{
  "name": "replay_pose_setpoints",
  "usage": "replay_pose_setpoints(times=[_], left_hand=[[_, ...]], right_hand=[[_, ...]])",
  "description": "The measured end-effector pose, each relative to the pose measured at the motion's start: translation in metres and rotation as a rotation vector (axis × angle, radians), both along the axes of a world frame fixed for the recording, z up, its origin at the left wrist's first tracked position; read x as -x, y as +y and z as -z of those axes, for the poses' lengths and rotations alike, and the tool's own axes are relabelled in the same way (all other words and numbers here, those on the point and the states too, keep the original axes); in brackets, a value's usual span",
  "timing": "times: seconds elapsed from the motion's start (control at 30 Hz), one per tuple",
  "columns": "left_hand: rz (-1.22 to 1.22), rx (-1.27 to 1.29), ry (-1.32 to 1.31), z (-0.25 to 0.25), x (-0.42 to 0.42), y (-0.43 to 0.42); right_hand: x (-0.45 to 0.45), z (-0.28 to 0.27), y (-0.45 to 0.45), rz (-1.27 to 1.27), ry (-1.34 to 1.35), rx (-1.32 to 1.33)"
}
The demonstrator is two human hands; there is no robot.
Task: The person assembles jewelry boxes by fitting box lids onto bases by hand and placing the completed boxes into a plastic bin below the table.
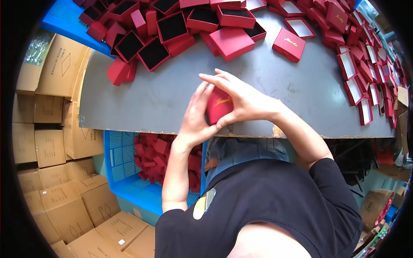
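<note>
Between my two hands is a red box point(219, 105) with gold lettering on its face, held just above the front edge of the grey table point(146, 99). My left hand point(198, 112) wraps the box's left side, and its thumb reaches under the lower edge. On the right side, my right hand point(236, 96) grips the same box, with fingers over the top and the thumb at the bottom. The thumbs meet or nearly meet. Farther back lies a closed red box point(289, 44) with gold lettering.
Red box bases with black inserts point(174, 28) pile up at the back left. Red lids with white insides point(347, 64) cover the right side. Below the table edge stands a blue crate point(122, 180) of small red boxes. Cardboard cartons point(64, 206) are stacked at left.
</note>
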State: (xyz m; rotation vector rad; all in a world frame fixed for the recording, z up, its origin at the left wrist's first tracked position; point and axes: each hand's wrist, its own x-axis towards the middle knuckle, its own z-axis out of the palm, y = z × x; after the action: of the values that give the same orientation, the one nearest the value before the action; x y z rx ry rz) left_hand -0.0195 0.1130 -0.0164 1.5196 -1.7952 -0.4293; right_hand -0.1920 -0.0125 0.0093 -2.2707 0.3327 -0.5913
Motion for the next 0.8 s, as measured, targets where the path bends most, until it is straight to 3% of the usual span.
replay_pose_setpoints(times=[0.07, 0.17, 0.23, 0.3, 0.43, 0.53, 0.6, 0.7, 0.73, 0.8], left_hand=[[-0.135, -0.143, -0.102, -0.023, -0.017, 0.03], [-0.329, -0.373, -0.294, -0.051, -0.052, 0.082], [-0.452, -0.685, -0.573, -0.085, -0.055, 0.101], [-0.451, -0.677, -0.594, -0.104, -0.052, 0.098], [-0.086, -0.045, -0.261, -0.091, -0.031, -0.011], [-0.071, 0.235, -0.36, -0.055, -0.004, -0.123], [-0.135, 0.048, -0.516, -0.052, 0.016, -0.166], [-0.26, 0.042, -0.637, -0.046, 0.026, -0.188], [-0.285, 0.072, -0.647, -0.045, 0.028, -0.189], [-0.273, -0.052, -0.65, -0.054, 0.031, -0.187]], right_hand=[[0.022, -0.011, -0.011, 0.01, -0.094, -0.001], [0.07, -0.014, -0.062, 0.314, -0.093, 0.205], [0.101, -0.002, -0.102, 0.602, 0.041, 0.374], [0.118, 0.011, -0.134, 0.73, 0.179, 0.454], [0.118, 0.023, -0.163, 0.739, 0.334, 0.386], [0.116, 0.026, -0.168, 0.718, 0.398, 0.37], [0.117, 0.031, -0.168, 0.743, 0.366, 0.368], [0.123, 0.025, -0.158, 0.754, 0.47, 0.524], [0.125, 0.025, -0.148, 0.751, 0.396, 0.635], [0.13, 0.014, -0.127, 0.653, 0.431, 0.606]])
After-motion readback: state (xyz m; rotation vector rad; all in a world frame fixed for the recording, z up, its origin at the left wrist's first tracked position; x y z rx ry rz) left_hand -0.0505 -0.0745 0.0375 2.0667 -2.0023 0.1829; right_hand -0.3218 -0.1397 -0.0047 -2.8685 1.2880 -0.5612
